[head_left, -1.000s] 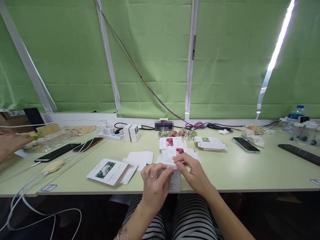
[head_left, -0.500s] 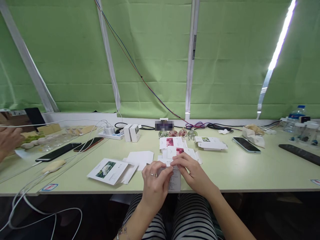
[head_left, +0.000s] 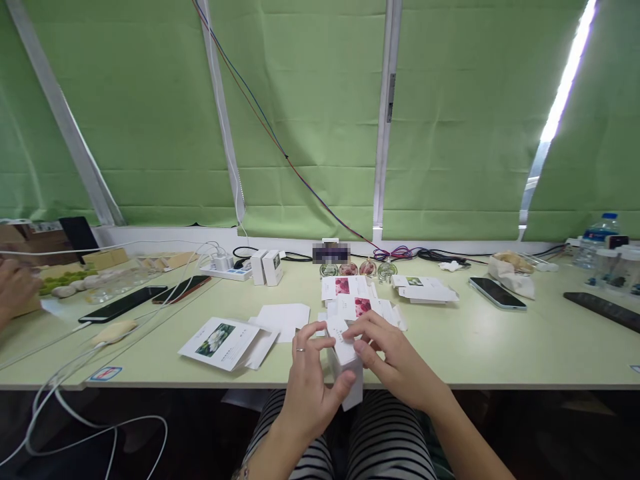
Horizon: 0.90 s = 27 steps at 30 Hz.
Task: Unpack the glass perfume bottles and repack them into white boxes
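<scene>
Between my hands, at the table's front edge, is a small white carton (head_left: 345,370), standing up with its narrow top toward me. My left hand (head_left: 313,383) grips its left side, thumb near the front and fingers at the upper edge. Fingers of my right hand (head_left: 393,357) curl against its top and right side. Just beyond lie flattened cartons (head_left: 345,287) with pink flower pictures. To the left are a flat carton with a white flower picture (head_left: 215,342) and plain white card pieces (head_left: 287,317).
Behind the cartons stand several round glass containers (head_left: 367,268). Two upright white boxes (head_left: 273,268) are near a power strip (head_left: 227,272). A flat carton (head_left: 425,289) and a phone (head_left: 497,293) lie right. Another person's hand (head_left: 17,287) is far left, near white cables (head_left: 65,367).
The carton has turned, so its white top and side show where a printed grey face showed before. My left fingers have spread along it. The view has shifted slightly.
</scene>
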{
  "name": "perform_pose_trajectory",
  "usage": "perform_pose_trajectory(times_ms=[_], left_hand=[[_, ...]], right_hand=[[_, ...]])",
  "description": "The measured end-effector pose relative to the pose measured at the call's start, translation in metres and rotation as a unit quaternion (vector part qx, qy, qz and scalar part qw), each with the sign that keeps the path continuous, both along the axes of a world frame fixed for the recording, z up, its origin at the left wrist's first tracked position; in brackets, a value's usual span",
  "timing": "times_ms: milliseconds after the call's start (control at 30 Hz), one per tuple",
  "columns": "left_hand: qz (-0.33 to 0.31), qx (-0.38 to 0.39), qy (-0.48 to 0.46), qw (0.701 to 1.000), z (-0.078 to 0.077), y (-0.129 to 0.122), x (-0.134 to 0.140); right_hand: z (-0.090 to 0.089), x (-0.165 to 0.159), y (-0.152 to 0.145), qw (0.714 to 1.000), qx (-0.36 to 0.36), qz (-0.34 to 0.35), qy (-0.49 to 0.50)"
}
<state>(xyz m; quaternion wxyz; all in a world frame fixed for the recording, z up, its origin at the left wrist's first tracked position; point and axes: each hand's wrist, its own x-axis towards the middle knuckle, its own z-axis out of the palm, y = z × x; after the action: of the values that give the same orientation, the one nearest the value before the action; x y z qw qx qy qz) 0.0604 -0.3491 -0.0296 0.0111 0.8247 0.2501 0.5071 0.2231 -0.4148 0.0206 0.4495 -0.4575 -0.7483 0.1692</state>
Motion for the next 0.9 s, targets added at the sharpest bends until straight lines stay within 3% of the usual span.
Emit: perform_pose_trajectory(times_ms=[200,333,433,567,667,800,900], left_hand=[[0.02,-0.193,0.052,0.98,0.017,-0.013,-0.005],[0.063,-0.19,0.054,0.978,0.039,-0.013,-0.024],[0.139,-0.171,0.02,0.975,0.07,0.003,-0.04],[0.274,-0.095,-0.014,0.957,0.113,0.065,-0.046],[0.326,-0.085,0.044,0.94,0.128,0.134,-0.037],[0.33,-0.1,0.094,0.934,0.115,0.21,-0.02],[0.33,-0.118,0.136,0.927,0.093,0.238,-0.009]], right_hand=[[0.003,-0.001,-0.005,0.999,-0.008,0.053,0.01],[0.011,0.014,-0.014,0.999,0.023,0.022,0.009],[0.016,0.029,-0.023,0.998,0.057,-0.011,0.034],[0.019,0.043,-0.034,0.992,0.1,-0.047,0.052],[0.02,0.047,-0.037,0.99,0.115,-0.066,0.054],[0.02,0.048,-0.035,0.989,0.116,-0.083,0.041],[0.02,0.048,-0.032,0.989,0.113,-0.09,0.027]])
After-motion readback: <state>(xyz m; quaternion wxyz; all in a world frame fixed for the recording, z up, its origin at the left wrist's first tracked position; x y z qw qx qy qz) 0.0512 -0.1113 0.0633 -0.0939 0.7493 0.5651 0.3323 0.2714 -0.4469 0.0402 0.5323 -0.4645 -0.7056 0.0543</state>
